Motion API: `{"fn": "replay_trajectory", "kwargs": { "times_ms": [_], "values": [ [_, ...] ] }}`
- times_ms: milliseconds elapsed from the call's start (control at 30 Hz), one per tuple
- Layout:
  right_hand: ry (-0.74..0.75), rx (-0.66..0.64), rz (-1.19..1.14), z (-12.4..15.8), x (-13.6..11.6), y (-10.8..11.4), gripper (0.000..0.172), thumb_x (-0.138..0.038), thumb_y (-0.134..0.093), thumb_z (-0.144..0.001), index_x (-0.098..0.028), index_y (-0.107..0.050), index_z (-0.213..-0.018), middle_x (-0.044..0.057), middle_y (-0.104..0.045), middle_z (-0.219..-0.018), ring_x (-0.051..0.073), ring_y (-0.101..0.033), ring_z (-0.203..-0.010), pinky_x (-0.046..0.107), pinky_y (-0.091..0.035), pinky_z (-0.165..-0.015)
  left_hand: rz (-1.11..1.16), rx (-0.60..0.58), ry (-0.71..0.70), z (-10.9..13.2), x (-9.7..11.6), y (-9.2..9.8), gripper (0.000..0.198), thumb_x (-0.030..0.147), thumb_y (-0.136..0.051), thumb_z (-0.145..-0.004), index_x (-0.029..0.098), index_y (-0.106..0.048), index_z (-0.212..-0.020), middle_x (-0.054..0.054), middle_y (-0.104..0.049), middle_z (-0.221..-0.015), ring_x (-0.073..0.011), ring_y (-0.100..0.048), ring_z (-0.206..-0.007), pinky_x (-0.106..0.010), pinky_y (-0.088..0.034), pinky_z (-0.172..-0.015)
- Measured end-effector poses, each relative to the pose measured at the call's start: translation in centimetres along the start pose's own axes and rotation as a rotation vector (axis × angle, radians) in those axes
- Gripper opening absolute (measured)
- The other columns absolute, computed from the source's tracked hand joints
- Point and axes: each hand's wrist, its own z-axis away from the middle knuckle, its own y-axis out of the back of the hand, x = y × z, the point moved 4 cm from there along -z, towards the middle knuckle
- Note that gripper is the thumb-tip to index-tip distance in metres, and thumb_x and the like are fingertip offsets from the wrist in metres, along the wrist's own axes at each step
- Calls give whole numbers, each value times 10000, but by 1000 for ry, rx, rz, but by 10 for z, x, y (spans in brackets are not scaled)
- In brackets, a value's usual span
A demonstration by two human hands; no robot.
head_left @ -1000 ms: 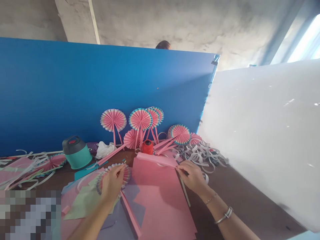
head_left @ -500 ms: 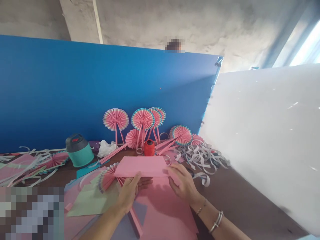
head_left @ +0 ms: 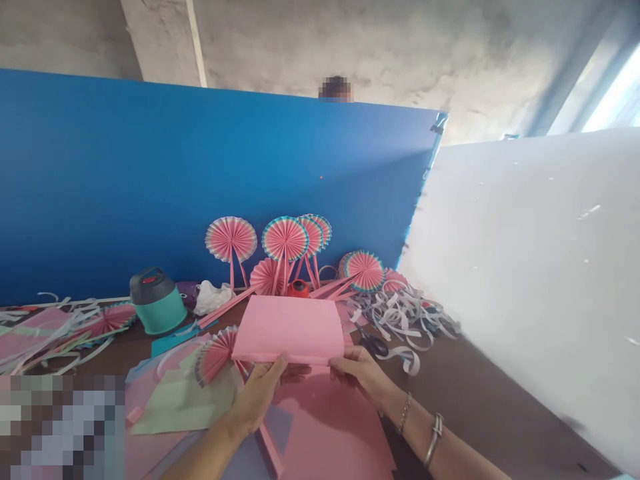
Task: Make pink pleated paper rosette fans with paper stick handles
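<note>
A sheet of pink paper (head_left: pixel 293 327), with a narrow fold along its near edge, is held up between my hands. My left hand (head_left: pixel 260 392) grips that edge left of its middle, thumb on top and fingers beneath. At the near right corner, my right hand (head_left: pixel 364 375) pinches the same edge; its fingertips are partly hidden under the paper. Below lies a stack of larger pink sheets (head_left: pixel 335 427). A half-open pleated paper fan (head_left: pixel 219 357) rests left of the held sheet, and a long folded pink strip (head_left: pixel 270 443) runs toward me.
Several round paper fans (head_left: pixel 285 239) stand against the blue partition (head_left: pixel 175 173). A teal container with a dark lid (head_left: pixel 159 303) is at left. Curled white strips (head_left: pixel 405 310) and black-handled scissors (head_left: pixel 375 343) lie at right, before a white panel (head_left: pixel 540 267). A person's head (head_left: pixel 336 89) shows above the partition.
The pink sheet has tilted so more of its face shows, covering more of the red object behind. My right hand has moved down and closed on the near right corner.
</note>
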Motion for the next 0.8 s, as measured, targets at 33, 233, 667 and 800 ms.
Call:
{"fn": "replay_trajectory", "kwargs": {
  "times_ms": [33, 233, 667, 800],
  "values": [
    [-6, 1, -13, 0, 0, 1, 319, -421, -719, -612, -126, -638, -522, 3, -559, -478, 50, -384, -397, 202, -207, -397, 0, 3, 7, 0, 0, 0, 474, 590, -610, -690, 134, -710, -768, -124, -740, -803, -309, -642, -990, -434, -487, -902],
    [-30, -31, -35, 0, -4, 5, 267, -384, -722, -612, -124, -684, -562, 3, -572, -466, 50, -382, -383, 201, -237, -385, -28, 27, 32, -2, -4, 0, 403, 545, -554, -729, 170, -695, -769, -101, -740, -800, -290, -652, -973, -432, -486, -911],
    [-51, 14, -77, -8, 12, 2, 406, -468, -794, -558, -94, -636, -580, 32, -625, -520, 55, -457, -389, 198, -300, -419, 82, 23, 18, -6, -12, -1, 346, 484, -609, -734, 186, -679, -894, -79, -744, -868, -290, -647, -993, -457, -476, -919],
    [-17, 0, -46, -8, 10, 2, 413, -485, -787, -571, -98, -650, -621, 30, -634, -551, 64, -484, -447, 196, -332, -453, 173, 23, 19, -8, -15, 0, 403, 486, -632, -714, 129, -676, -897, -125, -742, -863, -310, -649, -992, -480, -464, -932]
  ]
}}
